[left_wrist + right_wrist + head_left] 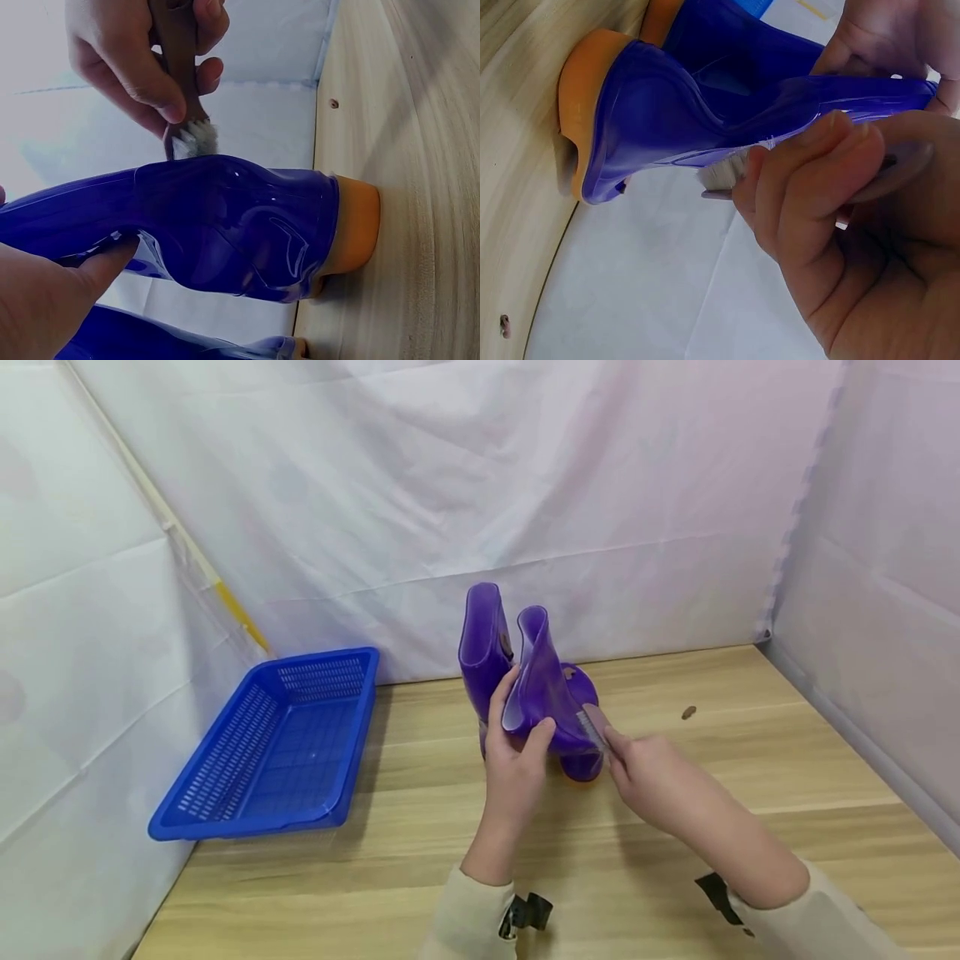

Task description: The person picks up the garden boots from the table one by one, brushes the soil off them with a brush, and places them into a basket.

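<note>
Two purple translucent rain boots with orange soles stand on the wooden table. My left hand (517,752) grips the shaft of the nearer boot (547,702), thumb pressed on its side (225,225). The second boot (483,647) stands just behind it. My right hand (645,772) holds a small brush (592,727) with white bristles (196,139) against the nearer boot's side (667,112). The fingers (810,195) wrap round the brush handle.
A blue plastic basket (281,747) with nothing in it sits at the table's left. A small brown speck (688,712) lies on the table at the right. White cloth walls close in the back and both sides.
</note>
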Motion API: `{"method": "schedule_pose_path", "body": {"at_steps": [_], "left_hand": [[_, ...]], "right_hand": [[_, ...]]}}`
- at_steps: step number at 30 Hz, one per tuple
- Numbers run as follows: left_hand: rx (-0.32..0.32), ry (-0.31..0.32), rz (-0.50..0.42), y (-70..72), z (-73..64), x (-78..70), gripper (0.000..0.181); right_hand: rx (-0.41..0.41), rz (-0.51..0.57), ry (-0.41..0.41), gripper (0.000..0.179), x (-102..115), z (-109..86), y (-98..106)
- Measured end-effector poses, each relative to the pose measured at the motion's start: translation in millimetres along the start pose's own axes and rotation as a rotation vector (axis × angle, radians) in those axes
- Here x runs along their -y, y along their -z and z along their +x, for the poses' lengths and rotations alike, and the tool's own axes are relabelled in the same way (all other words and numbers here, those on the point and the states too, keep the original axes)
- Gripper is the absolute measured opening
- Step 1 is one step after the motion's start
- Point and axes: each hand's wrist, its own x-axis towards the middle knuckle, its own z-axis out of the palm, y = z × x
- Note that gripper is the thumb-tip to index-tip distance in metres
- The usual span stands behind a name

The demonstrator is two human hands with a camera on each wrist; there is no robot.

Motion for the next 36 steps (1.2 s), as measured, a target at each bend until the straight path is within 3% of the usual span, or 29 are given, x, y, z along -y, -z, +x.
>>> {"method": "schedule_pose_path", "body": {"at_steps": [13,22,30,36], "left_hand": [[0.010,0.026,0.102,-0.7,2.5,-0.6,0.079],[0.111,0.028,0.115,0.7,12.3,-4.4,0.091],[0.140,0.056,0.188,1.9,17.1,-0.6,0.088],[0.106,0.028,0.344,-7.2,16.2,1.1,0.093]], "right_hand": [[0.013,0.019,-0.027,0.047,-2.2,-4.4,2.4],[0.000,0.014,-0.031,0.047,-4.0,-5.2,5.2],[-0.044,-0.001,-0.026,0.046,-5.6,-5.4,7.9],[-0.029,0.016,-0.027,0.047,-7.0,-6.2,7.5]]}}
